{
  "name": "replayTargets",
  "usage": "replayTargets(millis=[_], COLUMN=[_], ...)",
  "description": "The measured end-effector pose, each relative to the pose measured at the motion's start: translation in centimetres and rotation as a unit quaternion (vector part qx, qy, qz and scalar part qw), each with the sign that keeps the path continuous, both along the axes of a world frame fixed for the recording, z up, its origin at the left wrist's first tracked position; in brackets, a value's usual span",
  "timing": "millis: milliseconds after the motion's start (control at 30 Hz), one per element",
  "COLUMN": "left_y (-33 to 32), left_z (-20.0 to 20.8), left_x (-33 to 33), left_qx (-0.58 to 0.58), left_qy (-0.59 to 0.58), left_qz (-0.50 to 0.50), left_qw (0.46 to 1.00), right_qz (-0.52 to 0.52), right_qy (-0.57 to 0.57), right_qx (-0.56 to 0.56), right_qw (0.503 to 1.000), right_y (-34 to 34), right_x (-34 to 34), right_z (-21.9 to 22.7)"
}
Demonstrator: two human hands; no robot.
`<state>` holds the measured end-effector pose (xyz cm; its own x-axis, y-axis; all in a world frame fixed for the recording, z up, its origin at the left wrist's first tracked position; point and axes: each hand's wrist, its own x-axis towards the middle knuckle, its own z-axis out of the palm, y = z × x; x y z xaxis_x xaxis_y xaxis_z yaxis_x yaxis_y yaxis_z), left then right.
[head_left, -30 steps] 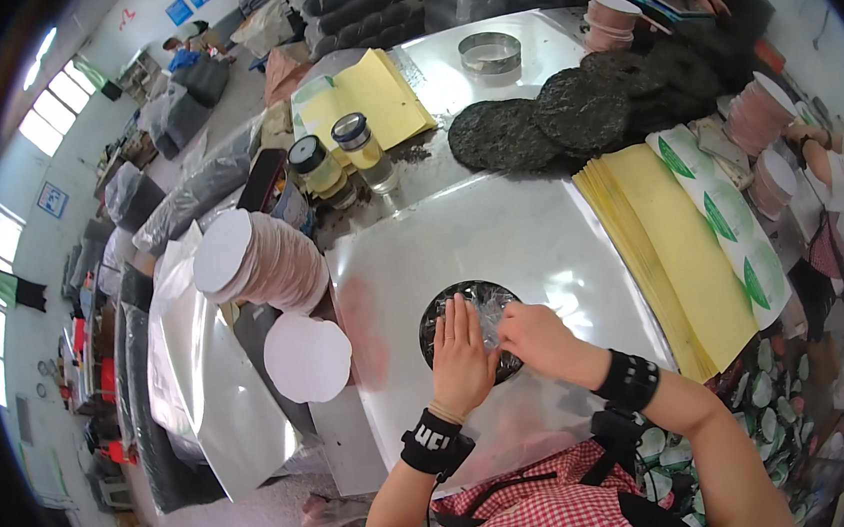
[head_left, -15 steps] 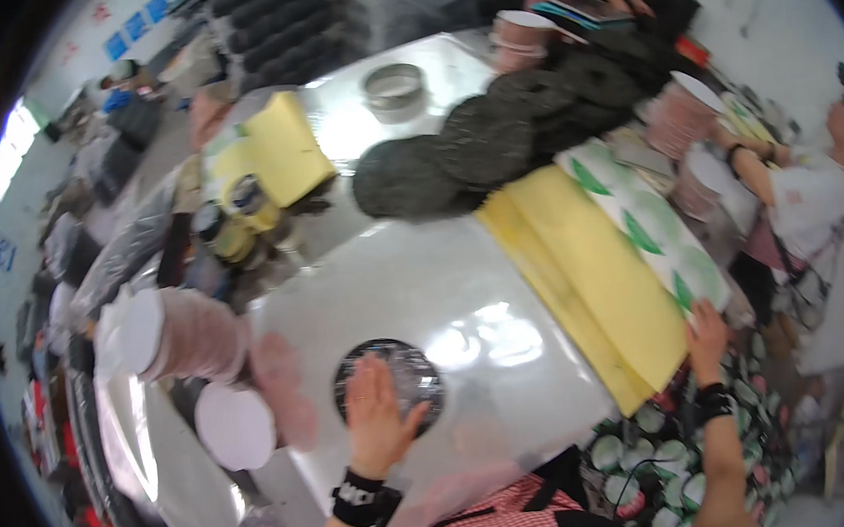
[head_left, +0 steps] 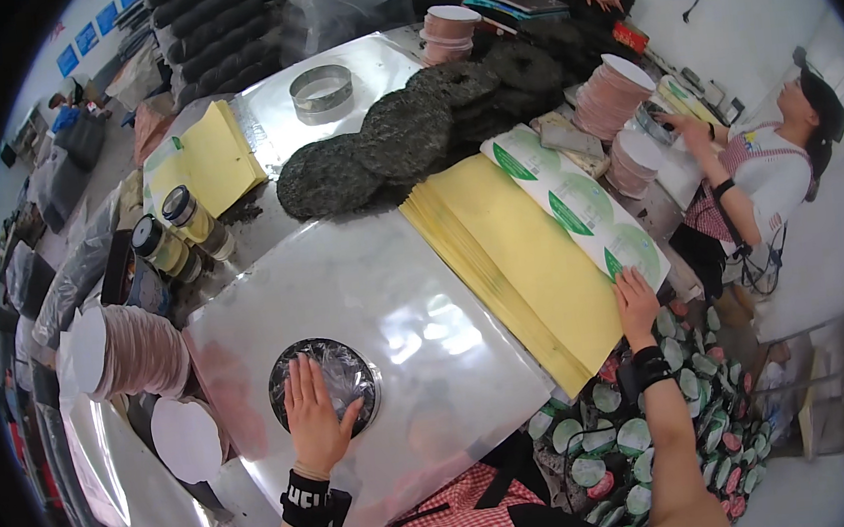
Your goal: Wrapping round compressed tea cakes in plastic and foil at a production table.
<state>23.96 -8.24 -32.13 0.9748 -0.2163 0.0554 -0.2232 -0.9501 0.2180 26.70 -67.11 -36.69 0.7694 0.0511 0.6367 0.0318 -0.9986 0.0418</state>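
My left hand (head_left: 317, 413) lies flat, fingers stretched out, on a dark round cake (head_left: 338, 355) under crinkled clear plastic film. A thin round rim surrounds the cake, which rests on a shiny metal sheet (head_left: 343, 280) in front of me. Over on the right, the fingertips of my right hand (head_left: 636, 305) rest on the near end of a white sheet of round green labels (head_left: 577, 200). Those fingers are extended, and no object shows in them. Beneath the label sheet is a stack of yellow paper (head_left: 512, 256).
Dark round cakes (head_left: 401, 135) are piled beyond the metal sheet, near a metal ring (head_left: 321, 90). Two lidded jars (head_left: 195, 221) and a stack of pinkish discs (head_left: 139, 350) stand left. Wrapped round pieces (head_left: 608, 438) lie at lower right. A co-worker (head_left: 775, 172) works at far right.
The whole view has shifted, so the table's things sit farther left and look sharper. Both hands keep their places, the left on the film-covered cake, the right at the label sheet.
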Motion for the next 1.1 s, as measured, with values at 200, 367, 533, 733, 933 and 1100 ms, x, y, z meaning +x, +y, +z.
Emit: replayTargets(millis=[200, 367, 533, 733, 933, 1100], left_y=[-0.1, 1.1, 1.1, 1.3, 1.3, 2.0], left_z=[0.8, -0.2, -0.5, -2.4, -3.4, -3.2], left_x=[-0.1, -0.9, -0.8, -1.2, -0.4, -0.7], left_qx=[-0.029, -0.027, -0.026, -0.221, -0.184, -0.087], left_qy=[0.013, -0.029, -0.023, -0.035, -0.063, -0.041], left_qz=[0.008, 0.046, 0.05, 0.035, 0.033, -0.015], left_qw=[0.999, 0.998, 0.998, 0.974, 0.98, 0.995], right_qz=[-0.185, -0.132, 0.26, 0.558, 0.528, 0.501], right_qy=[0.016, -0.242, 0.18, 0.259, 0.316, 0.41], right_qx=[0.281, 0.275, 0.323, 0.083, 0.1, 0.362], right_qw=[0.942, 0.921, 0.892, 0.784, 0.782, 0.671], right_y=[-12.0, -11.2, 23.9, 41.4, 40.8, 46.9], right_x=[2.8, 3.5, 5.9, 2.1, 3.2, 5.2], right_z=[1.6, 18.2, 1.8, 4.0, 5.0, 4.4])
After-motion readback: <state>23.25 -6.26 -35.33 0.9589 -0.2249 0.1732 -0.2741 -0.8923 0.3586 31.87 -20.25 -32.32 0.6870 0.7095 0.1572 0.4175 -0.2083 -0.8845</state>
